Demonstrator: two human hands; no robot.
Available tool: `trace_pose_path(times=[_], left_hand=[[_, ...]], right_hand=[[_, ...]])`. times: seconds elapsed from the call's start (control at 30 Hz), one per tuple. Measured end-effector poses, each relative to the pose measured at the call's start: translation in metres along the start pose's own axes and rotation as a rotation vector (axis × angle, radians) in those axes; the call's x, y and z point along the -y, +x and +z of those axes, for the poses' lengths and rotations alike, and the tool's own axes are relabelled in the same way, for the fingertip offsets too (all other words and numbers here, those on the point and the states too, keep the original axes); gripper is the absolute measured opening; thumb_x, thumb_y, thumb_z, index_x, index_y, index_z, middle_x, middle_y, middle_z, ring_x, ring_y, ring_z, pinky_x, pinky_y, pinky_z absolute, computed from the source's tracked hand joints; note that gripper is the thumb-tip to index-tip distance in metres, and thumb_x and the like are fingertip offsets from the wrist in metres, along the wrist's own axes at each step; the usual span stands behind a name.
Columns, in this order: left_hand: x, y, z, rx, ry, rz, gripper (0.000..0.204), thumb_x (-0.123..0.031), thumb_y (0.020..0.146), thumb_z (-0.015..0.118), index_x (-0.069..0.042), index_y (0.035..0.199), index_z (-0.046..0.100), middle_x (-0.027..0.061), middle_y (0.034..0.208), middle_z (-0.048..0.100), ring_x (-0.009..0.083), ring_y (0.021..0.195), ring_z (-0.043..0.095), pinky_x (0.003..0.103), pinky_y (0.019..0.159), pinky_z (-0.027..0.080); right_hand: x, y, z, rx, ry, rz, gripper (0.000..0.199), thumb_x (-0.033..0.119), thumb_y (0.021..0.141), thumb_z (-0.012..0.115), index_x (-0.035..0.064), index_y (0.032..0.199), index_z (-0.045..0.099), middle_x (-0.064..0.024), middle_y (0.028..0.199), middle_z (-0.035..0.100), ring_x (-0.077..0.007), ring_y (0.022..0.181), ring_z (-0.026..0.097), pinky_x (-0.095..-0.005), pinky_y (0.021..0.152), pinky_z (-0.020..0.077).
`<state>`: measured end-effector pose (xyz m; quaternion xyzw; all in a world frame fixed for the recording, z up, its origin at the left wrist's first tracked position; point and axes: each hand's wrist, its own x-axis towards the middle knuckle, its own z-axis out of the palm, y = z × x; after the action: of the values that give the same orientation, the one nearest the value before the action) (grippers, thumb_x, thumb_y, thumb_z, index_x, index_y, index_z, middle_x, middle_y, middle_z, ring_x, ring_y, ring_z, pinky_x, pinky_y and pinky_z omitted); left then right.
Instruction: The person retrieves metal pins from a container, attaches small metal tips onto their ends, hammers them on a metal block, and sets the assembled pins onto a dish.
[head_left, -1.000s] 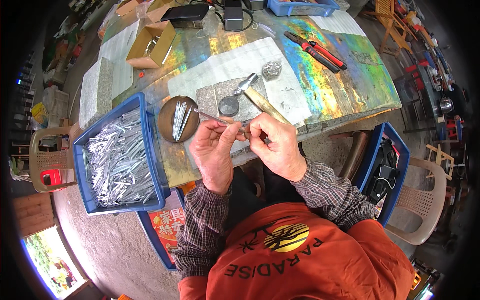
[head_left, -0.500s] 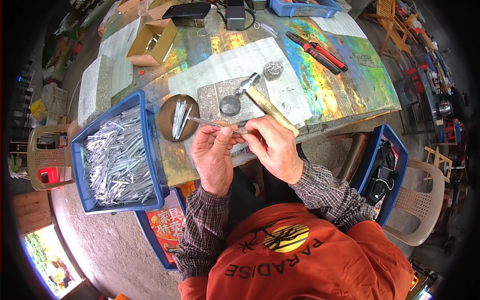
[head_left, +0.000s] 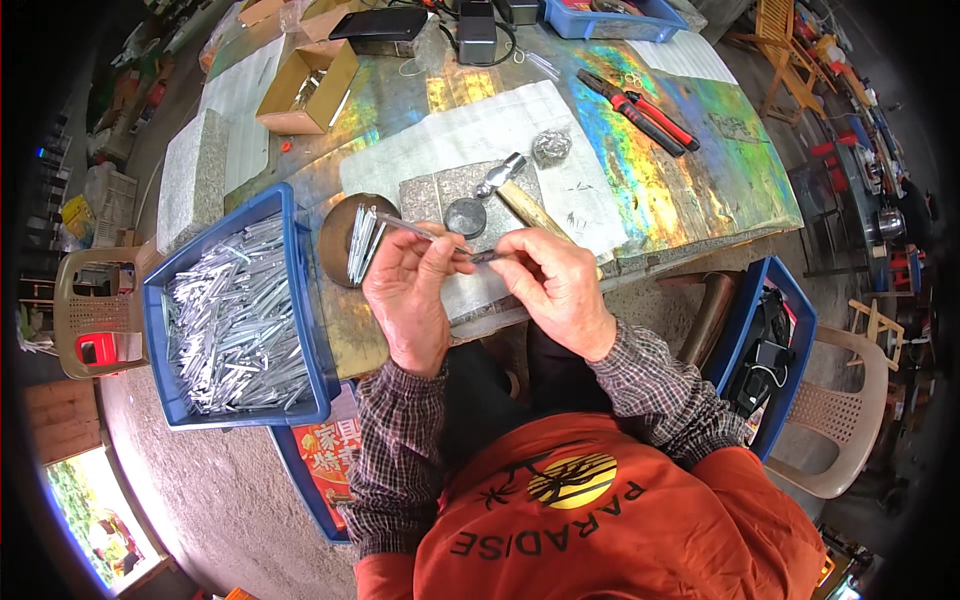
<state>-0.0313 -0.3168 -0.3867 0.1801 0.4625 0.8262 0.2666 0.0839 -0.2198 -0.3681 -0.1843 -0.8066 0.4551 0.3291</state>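
Only one view, from a camera worn on the head. Looks almost straight down from just above an orange top (head_left: 590, 520) and two checked sleeves. Faces forward and down over the worktop (head_left: 700, 180), which fills the upper half. Close to the left hand (head_left: 405, 290) and right hand (head_left: 555, 285), both in the middle. Very wide, round picture, so straight edges bend near the rim and the corners go dark. Takes in a blue bin (head_left: 290, 290) at the left, a plastic chair (head_left: 840, 420) at the right, and grey floor (head_left: 210, 480) below.
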Motion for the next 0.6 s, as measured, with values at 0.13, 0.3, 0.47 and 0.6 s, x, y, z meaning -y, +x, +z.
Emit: trace_pose_path(times=[0.13, 0.3, 0.47, 0.6], left_hand=[[-0.005, 0.019, -0.002, -0.004, 0.188, 0.086, 0.01, 0.005, 0.084, 0.06, 0.002, 0.092, 0.055, 0.0089, 0.088, 0.062, 0.0135, 0.073, 0.061, 0.024, 0.061, 0.052], [-0.002, 0.028, 0.003, 0.017, 0.356, 0.142, 0.011, 0.003, 0.083, 0.063, 0.003, 0.092, 0.057, 0.0075, 0.084, 0.062, 0.0099, 0.068, 0.058, 0.021, 0.06, 0.049], [0.002, 0.028, 0.003, 0.013, 0.437, 0.18, 0.011, 0.003, 0.083, 0.064, 0.004, 0.093, 0.058, 0.0072, 0.085, 0.062, 0.0085, 0.068, 0.057, 0.02, 0.061, 0.048], [0.002, 0.027, 0.003, 0.019, 0.471, 0.191, 0.012, 0.003, 0.083, 0.065, 0.004, 0.093, 0.058, 0.0069, 0.087, 0.062, 0.0081, 0.069, 0.057, 0.02, 0.061, 0.048]], right_hand=[[0.0, 0.005, -0.011, 0.015, -0.016, 0.004, 0.01, 0.005, 0.079, 0.065, 0.0001, 0.086, 0.059, -0.0099, 0.074, 0.059, -0.0233, 0.061, 0.058, -0.0311, 0.055, 0.0451], [-0.005, 0.006, -0.011, 0.025, -0.03, -0.061, 0.007, 0.001, 0.081, 0.064, -0.0014, 0.087, 0.061, -0.0051, 0.073, 0.057, -0.0082, 0.057, 0.052, -0.0219, 0.051, 0.0417], [-0.007, 0.006, -0.011, 0.026, -0.013, -0.056, 0.006, 0.001, 0.081, 0.064, -0.0014, 0.086, 0.061, -0.0049, 0.073, 0.057, -0.0083, 0.057, 0.052, -0.022, 0.051, 0.0413], [-0.008, 0.006, -0.012, 0.033, -0.022, -0.059, 0.007, 0.001, 0.081, 0.064, -0.0016, 0.086, 0.061, -0.005, 0.073, 0.058, -0.0086, 0.056, 0.052, -0.0221, 0.051, 0.0412]])
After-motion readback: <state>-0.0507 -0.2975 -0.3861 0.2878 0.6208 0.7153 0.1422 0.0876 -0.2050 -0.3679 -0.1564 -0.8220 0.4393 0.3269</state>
